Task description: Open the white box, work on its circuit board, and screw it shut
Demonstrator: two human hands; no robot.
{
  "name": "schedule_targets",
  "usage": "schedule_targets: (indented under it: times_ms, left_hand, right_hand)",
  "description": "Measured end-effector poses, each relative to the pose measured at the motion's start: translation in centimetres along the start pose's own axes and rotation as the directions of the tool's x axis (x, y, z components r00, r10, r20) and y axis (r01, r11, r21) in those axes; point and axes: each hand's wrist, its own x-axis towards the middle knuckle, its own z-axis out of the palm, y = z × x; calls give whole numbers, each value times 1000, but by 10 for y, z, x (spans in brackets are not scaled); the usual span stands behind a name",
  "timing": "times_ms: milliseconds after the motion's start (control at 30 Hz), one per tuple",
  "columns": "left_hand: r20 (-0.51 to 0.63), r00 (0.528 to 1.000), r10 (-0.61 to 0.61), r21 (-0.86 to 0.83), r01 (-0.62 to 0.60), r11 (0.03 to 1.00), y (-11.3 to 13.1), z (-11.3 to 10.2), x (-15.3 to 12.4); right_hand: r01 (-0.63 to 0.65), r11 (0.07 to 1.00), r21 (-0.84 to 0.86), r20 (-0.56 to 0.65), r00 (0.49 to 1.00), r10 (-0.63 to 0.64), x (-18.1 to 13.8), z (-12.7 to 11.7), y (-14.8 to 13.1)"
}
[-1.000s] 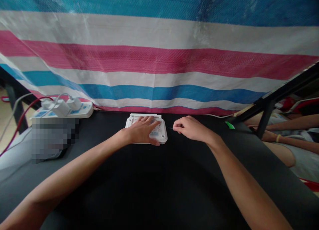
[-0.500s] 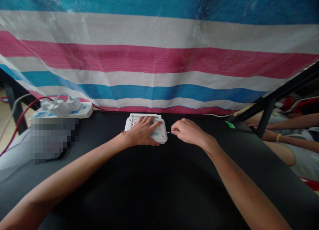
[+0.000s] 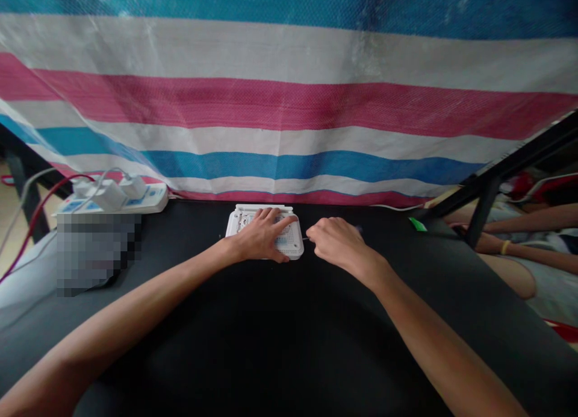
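A white router (image 3: 289, 246) lies on the black table, its vented, labelled side up and a white antenna (image 3: 264, 208) folded along its far edge. My left hand (image 3: 261, 235) rests on top of it, fingers spread, covering much of that face. Just to the right, my right hand (image 3: 336, 242) is closed around what looks like a small screwdriver (image 3: 306, 238). Its thin metal shaft points at the router's right side; a dark end shows behind the hand. Whether the tip touches the case or enters a seam cannot be made out.
A white power strip (image 3: 159, 201) with plugs and cables stands at the back left, near a blurred-out grey object (image 3: 97, 254). A small green item (image 3: 418, 224) lies at the right. Striped sheeting (image 3: 280, 109) hangs behind the table (image 3: 280, 332). Another person's arms (image 3: 528, 251) show at far right.
My right hand has turned slightly at the wrist and shifted a little toward the router, so less of the shaft shows. My left hand stays on the router, its fingers slightly shifted.
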Motion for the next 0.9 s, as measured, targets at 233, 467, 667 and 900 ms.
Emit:
schedule_targets:
  times_ms: [233, 467, 667, 900]
  left_hand:
    - [-39, 999, 12, 3, -12, 1000, 0, 4, -1]
    - [-13, 1000, -3, 28, 4, 1000, -5, 6, -3]
    - [21, 1000, -17, 36, 16, 999, -4, 2, -6]
    - [13, 998, -68, 39, 68, 997, -7, 3, -6]
  right_hand:
    - [-81, 980, 183, 65, 995, 70, 6, 0, 13]
    - [-44, 990, 135, 38, 998, 40, 4, -9, 9]
    - [-55, 992, 117, 52, 997, 49, 1, -5, 13]
    - [23, 1000, -12, 6, 1000, -22, 1, 2, 1]
